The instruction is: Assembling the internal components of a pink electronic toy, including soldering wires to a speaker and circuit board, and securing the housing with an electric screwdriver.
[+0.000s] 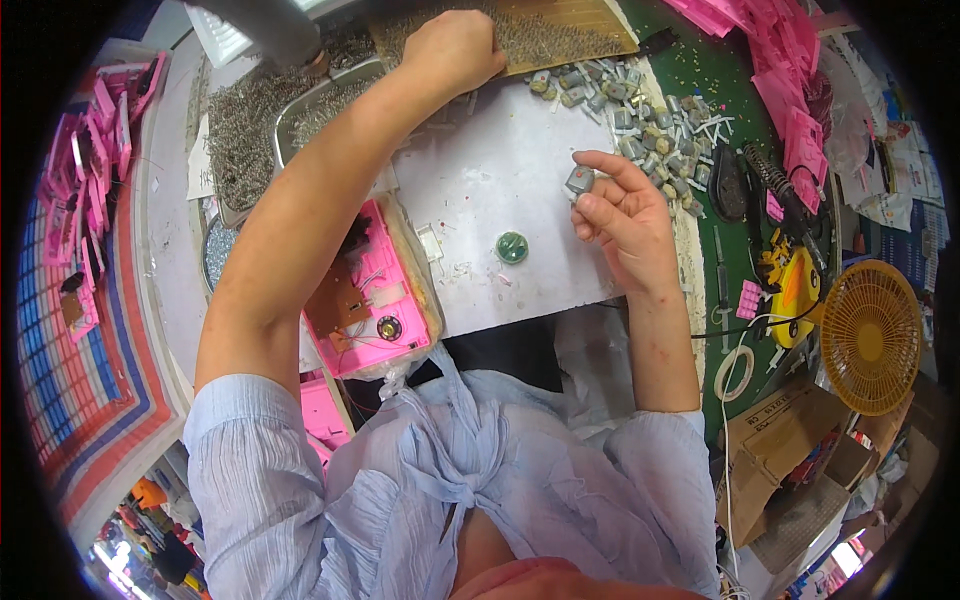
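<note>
Motor [579, 180], small, grey and boxy with a red spot on it, is held above the white worktop [540, 150], pinched between the thumb and fingertips of the right hand [625, 215]; that hand's lower fingers curl loosely. Just beyond it, along the worktop's right side, lies a heap of similar grey motors [650, 125], some showing yellowish parts. The left hand [452, 50] reaches to the far side, fingers bent in, over a brown tray [612, 22] strewn with small metal parts; whether it holds anything, I cannot tell. Near that forearm is a metal pan [282, 130], with a dense pile of thin metal pieces [245, 130] to its left. Closer to the body, a round green piece [512, 248] lies on the worktop. To its left, a pink case [385, 355] shows wires and a brown board [340, 300], partly behind the left arm. Over on the right, beyond the right forearm, are a roll of tape [735, 373], an orange-brown fan [870, 338] and a cardboard box [780, 430].
</note>
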The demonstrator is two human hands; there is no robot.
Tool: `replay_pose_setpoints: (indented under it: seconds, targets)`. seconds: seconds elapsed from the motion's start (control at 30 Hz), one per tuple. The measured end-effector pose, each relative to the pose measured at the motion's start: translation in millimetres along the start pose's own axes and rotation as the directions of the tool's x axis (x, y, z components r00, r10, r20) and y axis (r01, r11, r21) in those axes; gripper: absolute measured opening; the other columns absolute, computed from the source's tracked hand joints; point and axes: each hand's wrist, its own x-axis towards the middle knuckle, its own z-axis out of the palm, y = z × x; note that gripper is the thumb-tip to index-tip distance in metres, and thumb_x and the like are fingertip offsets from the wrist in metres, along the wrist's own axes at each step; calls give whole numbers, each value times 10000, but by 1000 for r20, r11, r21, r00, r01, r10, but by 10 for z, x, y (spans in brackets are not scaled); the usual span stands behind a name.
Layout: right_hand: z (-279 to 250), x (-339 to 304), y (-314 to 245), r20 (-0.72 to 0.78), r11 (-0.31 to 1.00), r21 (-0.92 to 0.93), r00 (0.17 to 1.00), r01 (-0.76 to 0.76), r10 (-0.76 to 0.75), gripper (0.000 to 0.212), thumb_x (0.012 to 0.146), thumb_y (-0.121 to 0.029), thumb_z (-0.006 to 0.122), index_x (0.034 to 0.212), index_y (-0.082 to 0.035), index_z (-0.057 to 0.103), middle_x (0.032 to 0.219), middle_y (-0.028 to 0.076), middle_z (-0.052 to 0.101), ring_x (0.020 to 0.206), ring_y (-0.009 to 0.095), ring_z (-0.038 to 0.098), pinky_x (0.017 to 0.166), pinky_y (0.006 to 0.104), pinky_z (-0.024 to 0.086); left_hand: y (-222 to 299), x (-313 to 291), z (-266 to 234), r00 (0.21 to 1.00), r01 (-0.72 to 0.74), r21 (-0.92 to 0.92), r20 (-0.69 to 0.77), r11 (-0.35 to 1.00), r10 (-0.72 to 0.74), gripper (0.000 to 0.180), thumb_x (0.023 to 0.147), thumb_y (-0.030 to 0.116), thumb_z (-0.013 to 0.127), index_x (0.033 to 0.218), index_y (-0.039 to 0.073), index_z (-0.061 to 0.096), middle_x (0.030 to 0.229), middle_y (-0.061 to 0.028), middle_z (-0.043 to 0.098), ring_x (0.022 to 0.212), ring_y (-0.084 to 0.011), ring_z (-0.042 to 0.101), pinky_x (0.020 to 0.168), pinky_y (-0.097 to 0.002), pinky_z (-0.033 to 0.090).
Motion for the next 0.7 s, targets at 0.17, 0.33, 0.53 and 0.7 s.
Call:
replay_pose_setpoints:
  seconds: [0.17, 0.33, 0.53, 0.7]
  targets:
    - [53, -25, -13, 45, 1000, -23, 999, 0, 2, 440, 905, 7, 718, 1327, 23, 597, 826, 48, 661, 746, 112, 613, 661, 233, 493, 3, -35, -24, 995, 67, 32, -74, 997, -65, 254, 798, 186, 700, 923, -24, 770, 979, -269, 731, 939, -424, 726, 819, -494, 590]
    - [51, -94, -57, 42, 993, -120, 999, -3, 8, 439, 900, 7, 719, 1324, 24, 605, 803, 36, 653, 716, 103, 604, 659, 228, 483, 62, 75, 29, 999, 39, 48, 6, 998, -39, 240, 798, 148, 688, 950, -16, 776, 1013, -255, 738, 985, -399, 730, 840, -473, 595]
    - [98, -137, 18, 45, 966, -255, 999, 32, -21, 407, 906, -19, 728, 1298, 17, 625, 794, 12, 652, 693, 80, 578, 646, 211, 455, -50, 8, 140, 992, -31, 30, -125, 999, 34, 223, 768, 116, 681, 916, -30, 762, 947, -271, 729, 948, -404, 730, 836, -482, 590]
    - [42, -203, 189, 83, 686, -727, 996, 32, 42, 377, 878, -60, 749, 1246, -45, 668, 748, -13, 639, 659, 63, 558, 626, 227, 457, -166, -120, 103, 861, -256, -151, -484, 955, 154, 203, 750, 125, 683, 840, -55, 710, 852, -283, 701, 843, -415, 719, 780, -481, 576]
